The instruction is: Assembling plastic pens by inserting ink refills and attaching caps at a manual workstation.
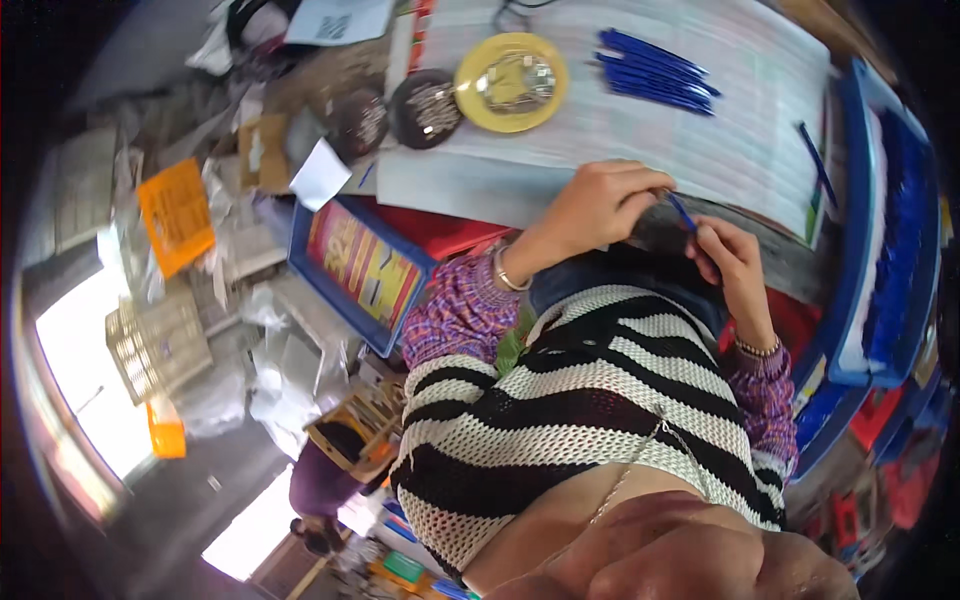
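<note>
1. Your left hand (pixel 598 205) curls over the near edge of the white sheet (pixel 690 110), fingertips pinched on the upper end of a thin blue pen (pixel 683 212).
2. Your right hand (pixel 733 262) sits just right of it, fingers closed around the pen's lower end, so both hands grip the one pen between them.
3. The pen is slim, dark blue and tilted; most of it is hidden by your fingers.
4. Beyond your hands, a loose heap of matching blue pens (pixel 655 70) lies on the far part of the sheet.
5. To the far left of that heap stand a yellow dish (pixel 511 82) and a dark round dish (pixel 425 108) of small metal parts.
6. A blue tray (pixel 868 240) runs along the right, packed with more blue pens.
7. Your striped sweater (pixel 580 420) fills the near view and blocks the work surface below your wrists.
</note>
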The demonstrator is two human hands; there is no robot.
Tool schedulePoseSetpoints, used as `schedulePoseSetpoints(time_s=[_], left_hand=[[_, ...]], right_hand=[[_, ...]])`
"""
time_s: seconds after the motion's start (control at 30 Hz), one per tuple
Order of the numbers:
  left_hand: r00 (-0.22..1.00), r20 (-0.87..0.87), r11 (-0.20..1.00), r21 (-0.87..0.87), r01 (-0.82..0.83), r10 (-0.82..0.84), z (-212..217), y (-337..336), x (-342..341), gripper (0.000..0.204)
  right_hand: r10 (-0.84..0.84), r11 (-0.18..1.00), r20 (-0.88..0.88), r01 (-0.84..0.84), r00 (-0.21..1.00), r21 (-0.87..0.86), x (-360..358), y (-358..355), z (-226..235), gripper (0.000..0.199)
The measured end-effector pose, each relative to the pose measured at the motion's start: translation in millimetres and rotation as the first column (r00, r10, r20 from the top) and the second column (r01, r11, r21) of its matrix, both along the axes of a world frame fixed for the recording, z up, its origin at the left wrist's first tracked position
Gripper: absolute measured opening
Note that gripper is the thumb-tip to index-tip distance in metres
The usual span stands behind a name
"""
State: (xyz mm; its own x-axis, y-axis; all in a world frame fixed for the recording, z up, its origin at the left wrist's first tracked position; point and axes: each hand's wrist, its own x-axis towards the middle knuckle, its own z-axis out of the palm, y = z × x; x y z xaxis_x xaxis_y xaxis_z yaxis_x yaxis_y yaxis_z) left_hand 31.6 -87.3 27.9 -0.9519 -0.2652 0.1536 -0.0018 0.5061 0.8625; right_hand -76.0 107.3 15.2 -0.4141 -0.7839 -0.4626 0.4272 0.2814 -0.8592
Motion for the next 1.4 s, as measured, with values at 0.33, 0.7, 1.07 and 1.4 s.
schedulePoseSetpoints(time_s=[0.33, 0.7, 1.07, 1.4], left_hand=[[0.998, -0.025, 0.993, 0.111, -0.051, 0.054, 3, -15, 23, 0.025], [0.999, -0.019, 0.958, 0.285, -0.027, 0.034, 18, -29, 41, 0.022], [0.742, -0.614, 0.955, -0.273, 0.119, -0.268, 167, 9, 22, 0.017], [0.999, 0.009, 0.92, -0.389, 0.049, -0.049, 250, 16, 51, 0.018]], right_hand=[[0.041, 0.999, 0.017, -0.041, 0.999, -0.031, 5, -14, 3, 0.025], [0.041, 0.999, 0.03, -0.04, 0.999, -0.034, 12, -21, 16, 0.027], [0.042, 0.999, 0.104, -0.042, 0.994, -0.004, 8, -17, 12, 0.023], [0.077, 0.996, 0.153, -0.07, 0.985, -0.054, 14, -21, 6, 0.024]])
